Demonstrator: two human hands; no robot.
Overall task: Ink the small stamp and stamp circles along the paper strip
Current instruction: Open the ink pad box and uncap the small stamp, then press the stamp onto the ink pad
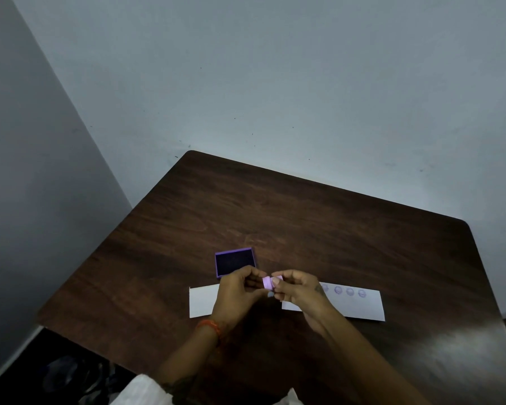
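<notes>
A small lilac stamp is held between the fingertips of both hands, above the middle of a white paper strip. My left hand pinches its left end and my right hand its right end. Several faint purple circles run in a row along the strip's right part. The strip's left end is blank, and its middle is hidden under my hands. An open purple ink pad with a dark inner surface lies just behind my left hand.
Everything sits on a dark brown wooden table pushed into a corner of grey walls. The table's front left edge drops to a dark floor with some cloth. An orange band is on my left wrist.
</notes>
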